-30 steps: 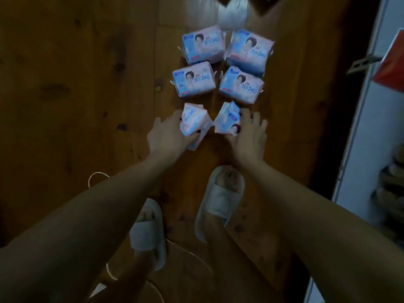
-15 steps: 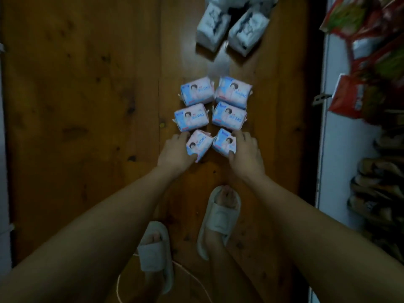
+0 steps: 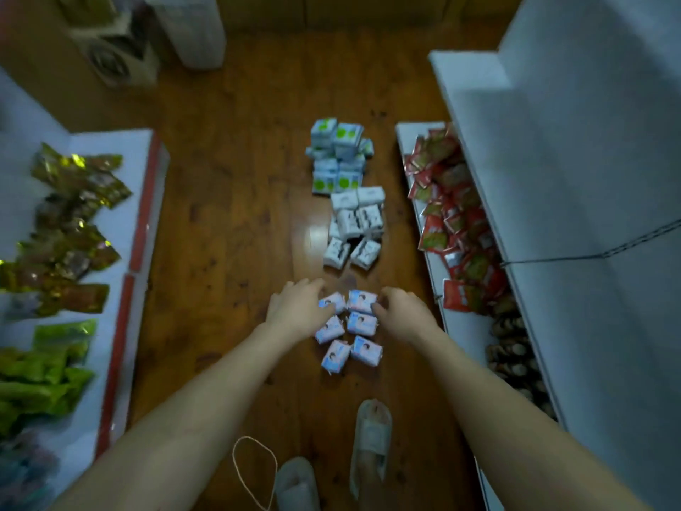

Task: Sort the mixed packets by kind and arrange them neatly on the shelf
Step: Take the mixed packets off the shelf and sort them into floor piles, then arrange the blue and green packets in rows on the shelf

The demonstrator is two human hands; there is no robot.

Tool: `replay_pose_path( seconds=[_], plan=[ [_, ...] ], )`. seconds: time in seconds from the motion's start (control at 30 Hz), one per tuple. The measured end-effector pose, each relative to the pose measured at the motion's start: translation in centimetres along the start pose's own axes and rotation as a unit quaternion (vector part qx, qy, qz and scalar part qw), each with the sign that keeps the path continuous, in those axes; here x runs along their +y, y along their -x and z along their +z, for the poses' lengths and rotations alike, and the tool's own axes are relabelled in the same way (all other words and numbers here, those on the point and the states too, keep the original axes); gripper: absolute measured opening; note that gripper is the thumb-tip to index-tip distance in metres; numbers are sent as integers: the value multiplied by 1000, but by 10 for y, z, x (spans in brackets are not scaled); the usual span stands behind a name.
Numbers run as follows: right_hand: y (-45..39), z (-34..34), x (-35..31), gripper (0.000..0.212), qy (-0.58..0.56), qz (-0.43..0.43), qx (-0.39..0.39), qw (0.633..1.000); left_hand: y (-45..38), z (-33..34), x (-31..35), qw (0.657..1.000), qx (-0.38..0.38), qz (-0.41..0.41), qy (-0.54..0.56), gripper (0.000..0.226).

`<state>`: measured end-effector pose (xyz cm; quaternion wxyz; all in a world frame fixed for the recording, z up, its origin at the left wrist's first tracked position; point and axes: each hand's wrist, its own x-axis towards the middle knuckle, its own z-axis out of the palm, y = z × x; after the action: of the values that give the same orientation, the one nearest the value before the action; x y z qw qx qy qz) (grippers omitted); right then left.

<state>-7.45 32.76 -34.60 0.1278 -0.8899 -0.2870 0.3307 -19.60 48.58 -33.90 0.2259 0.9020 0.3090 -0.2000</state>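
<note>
Head view, looking down at a wooden floor (image 3: 228,252) between two white shelf units. Six pink-and-blue packets (image 3: 363,322) lie on the floor in two columns of three, near the person's feet. The left hand (image 3: 298,311) rests against the left column, its fingers (image 3: 326,307) curled over the far-left packet (image 3: 331,303) and touching the one below it. The right hand (image 3: 400,311) meets the right column, its fingers (image 3: 379,307) bent and gathered at the right edge of the far-right packet (image 3: 363,300); whether they pinch it or only touch it cannot be told. The nearest pair of packets lies apart from both hands, the left one tilted.

Farther along the floor stands a cluster of white packets with dark print (image 3: 355,226), and beyond it a stack of white packets with green circles (image 3: 337,156).

The right shelf (image 3: 460,326) carries a heap of red sachets (image 3: 453,215) and, nearer, dark brown packets (image 3: 516,363). The left shelf (image 3: 121,234), edged with a red strip, carries gold-foil packets (image 3: 70,230) and, nearer, green packets (image 3: 40,378).

Two pale slippers (image 3: 370,440) and a loop of thin cord (image 3: 254,470) occupy the near floor. A cardboard box (image 3: 110,57) sits at far left.
</note>
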Motion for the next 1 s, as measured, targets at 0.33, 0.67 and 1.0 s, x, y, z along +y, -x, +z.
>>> replay_pose_path(
  seconds=[0.33,0.67,1.0],
  plan=[
    [119,-156,-158,41,-20,-59,82,995,128,-205,31,992,116,45,3,34],
    [133,-260,-254,26,35,-181,134,974,163,-314,56,961,274,18,13,31],
    [78,-278,-331,25,54,-223,144,963,137,-373,-10,954,297,-21,34,30]
  ],
)
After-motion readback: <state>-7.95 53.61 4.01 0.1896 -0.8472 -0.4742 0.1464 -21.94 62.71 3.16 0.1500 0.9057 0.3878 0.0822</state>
